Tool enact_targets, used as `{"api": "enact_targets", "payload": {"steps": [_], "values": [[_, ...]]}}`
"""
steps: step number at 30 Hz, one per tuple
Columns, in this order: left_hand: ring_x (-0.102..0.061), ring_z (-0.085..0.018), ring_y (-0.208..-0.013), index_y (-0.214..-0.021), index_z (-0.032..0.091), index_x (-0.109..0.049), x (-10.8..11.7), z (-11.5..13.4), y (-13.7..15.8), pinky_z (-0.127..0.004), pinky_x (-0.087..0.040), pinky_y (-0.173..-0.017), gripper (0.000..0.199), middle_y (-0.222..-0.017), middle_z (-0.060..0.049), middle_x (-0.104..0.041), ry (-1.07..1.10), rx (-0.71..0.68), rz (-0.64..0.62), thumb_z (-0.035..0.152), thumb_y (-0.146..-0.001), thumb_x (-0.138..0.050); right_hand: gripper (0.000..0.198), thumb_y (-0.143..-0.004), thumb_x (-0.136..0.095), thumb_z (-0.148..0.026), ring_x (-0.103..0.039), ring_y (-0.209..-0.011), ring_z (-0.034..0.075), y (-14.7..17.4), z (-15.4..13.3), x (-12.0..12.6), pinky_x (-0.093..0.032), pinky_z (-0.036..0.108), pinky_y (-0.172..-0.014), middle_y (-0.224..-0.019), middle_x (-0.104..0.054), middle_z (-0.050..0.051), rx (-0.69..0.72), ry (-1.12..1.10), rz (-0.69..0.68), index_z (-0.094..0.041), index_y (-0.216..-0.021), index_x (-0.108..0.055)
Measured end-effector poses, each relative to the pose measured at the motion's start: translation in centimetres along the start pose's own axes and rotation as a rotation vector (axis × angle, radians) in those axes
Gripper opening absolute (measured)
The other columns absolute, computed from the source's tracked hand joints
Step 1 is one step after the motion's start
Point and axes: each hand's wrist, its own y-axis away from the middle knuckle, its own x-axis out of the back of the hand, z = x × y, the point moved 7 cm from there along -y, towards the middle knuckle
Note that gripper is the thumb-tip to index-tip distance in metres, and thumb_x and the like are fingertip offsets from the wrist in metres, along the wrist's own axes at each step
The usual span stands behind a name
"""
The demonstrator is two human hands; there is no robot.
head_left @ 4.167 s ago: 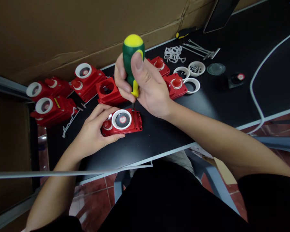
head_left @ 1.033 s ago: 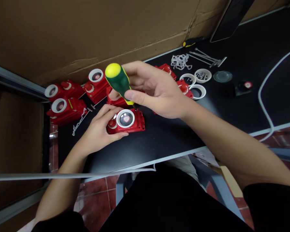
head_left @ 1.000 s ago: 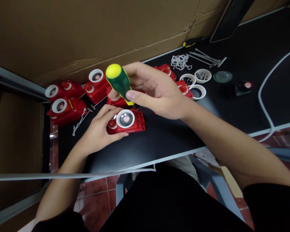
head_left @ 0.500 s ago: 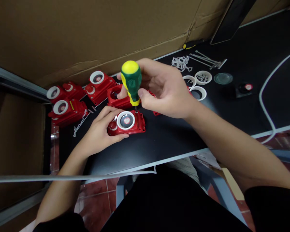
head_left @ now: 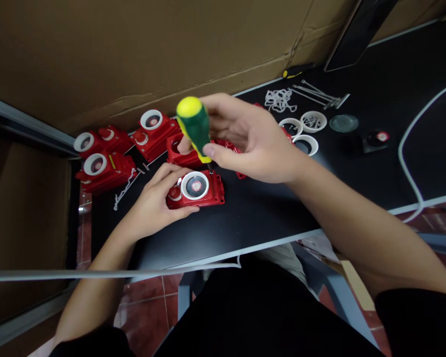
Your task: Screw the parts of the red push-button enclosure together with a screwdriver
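Observation:
My left hand [head_left: 159,196] grips the left end of a red housing [head_left: 216,194] that lies on the black table, thumb along its near side and fingers over its far side. The housing carries a white ring around a dark round window [head_left: 195,185] and a red knob beside it. In my right hand [head_left: 252,141] is a green and yellow screwdriver [head_left: 196,126], pinched between thumb and fingers. Its handle leans to the left, and its tip meets the far right part of the housing. Whether the tip sits in a screw is too small to tell.
Several finished-looking red units [head_left: 111,171] stand at the back left. An open red housing [head_left: 182,154] lies behind my work. White rings [head_left: 307,144], one cup with screws [head_left: 313,121], white cord [head_left: 280,100], metal rods [head_left: 319,94] and clear discs [head_left: 344,123] lie right. A white cable [head_left: 409,163] crosses the table.
The screwdriver's handle has tipped to the left, while its tip stays at the housing. My right fingers have shifted with it. My left hand keeps its hold on the housing.

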Motion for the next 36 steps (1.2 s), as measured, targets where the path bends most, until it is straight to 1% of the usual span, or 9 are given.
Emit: {"api": "enact_targets", "payload": {"steps": [3, 7, 11, 14, 19, 22, 26, 30, 36], "values": [[-0.070, -0.034, -0.136, -0.153, 0.023, -0.066, 0.0, 0.0, 0.0, -0.053, -0.060, -0.124, 0.068, -0.146, -0.013, -0.069, 0.006, -0.009, 0.011, 0.057, -0.099, -0.091, 0.035, -0.102, -0.082, -0.049, -0.074, -0.117, 0.023, 0.1, 0.1, -0.1, -0.065, 0.043, -0.114, -0.121, -0.075, 0.005, 0.002, 0.041, -0.006, -0.026, -0.125, -0.067], [-0.067, -0.036, -0.144, -0.155, 0.024, -0.065, -0.1, -0.1, 0.0, -0.054, -0.057, -0.127, 0.069, -0.153, -0.014, -0.067, 0.002, 0.008, 0.003, 0.055, -0.099, -0.091, 0.050, -0.089, -0.097, -0.059, -0.070, -0.122, 0.027, 0.0, 0.7, 0.7, -0.068, 0.042, -0.109, -0.120, -0.070, 0.006, 0.000, 0.181, 0.086, -0.026, -0.116, -0.071], [-0.069, -0.034, -0.137, -0.151, 0.024, -0.067, -0.1, 0.0, 0.0, -0.052, -0.058, -0.125, 0.064, -0.147, -0.012, -0.068, 0.007, 0.011, -0.002, 0.053, -0.099, -0.092, 0.038, -0.096, -0.088, -0.051, -0.074, -0.115, 0.024, 0.0, 0.3, 0.9, -0.067, 0.039, -0.109, -0.119, -0.075, 0.004, 0.010, 0.114, 0.081, -0.026, -0.120, -0.071], [-0.071, -0.033, -0.131, -0.151, 0.023, -0.067, 0.0, 0.0, 0.0, -0.051, -0.060, -0.121, 0.066, -0.143, -0.012, -0.069, -0.001, 0.001, 0.004, 0.055, -0.099, -0.091, 0.031, -0.102, -0.078, -0.046, -0.075, -0.123, 0.025, 0.1, -0.2, 0.3, -0.065, 0.042, -0.116, -0.128, -0.075, 0.005, 0.018, 0.090, 0.017, -0.026, -0.124, -0.070], [-0.068, -0.035, -0.140, -0.156, 0.025, -0.065, -0.1, -0.1, 0.2, -0.054, -0.058, -0.125, 0.068, -0.150, -0.013, -0.068, -0.024, 0.000, 0.009, 0.056, -0.100, -0.089, 0.040, -0.096, -0.090, -0.051, -0.071, -0.124, 0.029, 0.1, 0.0, 0.6, -0.065, 0.049, -0.117, -0.125, -0.070, 0.008, 0.044, 0.221, 0.079, -0.027, -0.122, -0.071], [-0.070, -0.033, -0.134, -0.152, 0.024, -0.067, -0.1, 0.0, 0.1, -0.054, -0.059, -0.124, 0.065, -0.145, -0.012, -0.069, -0.013, 0.000, 0.005, 0.055, -0.100, -0.090, 0.030, -0.101, -0.084, -0.046, -0.073, -0.117, 0.027, 0.2, 0.0, 0.7, -0.066, 0.047, -0.113, -0.119, -0.071, 0.007, 0.048, 0.218, 0.085, -0.026, -0.119, -0.070], [-0.071, -0.033, -0.132, -0.153, 0.024, -0.066, -0.1, 0.0, 0.0, -0.053, -0.061, -0.122, 0.066, -0.144, -0.012, -0.069, -0.013, 0.006, 0.004, 0.056, -0.100, -0.090, 0.029, -0.106, -0.078, -0.047, -0.073, -0.125, 0.027, 0.3, -0.6, 0.5, -0.066, 0.047, -0.115, -0.129, -0.071, 0.008, 0.113, 0.167, 0.039, -0.026, -0.124, -0.069], [-0.068, -0.035, -0.140, -0.158, 0.025, -0.064, -0.1, -0.2, 0.1, -0.053, -0.059, -0.125, 0.070, -0.151, -0.013, -0.067, -0.016, 0.000, 0.014, 0.056, -0.101, -0.089, 0.037, -0.099, -0.089, -0.052, -0.072, -0.116, 0.028, 0.2, -0.4, 0.7, -0.066, 0.050, -0.113, -0.122, -0.070, 0.007, 0.104, 0.280, 0.061, -0.027, -0.120, -0.071], [-0.070, -0.032, -0.131, -0.152, 0.023, -0.067, -0.1, -0.1, 0.1, -0.051, -0.061, -0.121, 0.067, -0.142, -0.012, -0.068, 0.007, -0.010, 0.015, 0.058, -0.100, -0.091, 0.017, -0.104, -0.073, -0.036, -0.074, -0.116, 0.029, 0.5, -0.6, 0.2, -0.066, 0.052, -0.113, -0.120, -0.075, 0.008, 0.049, 0.276, 0.009, -0.025, -0.117, -0.070]]}}
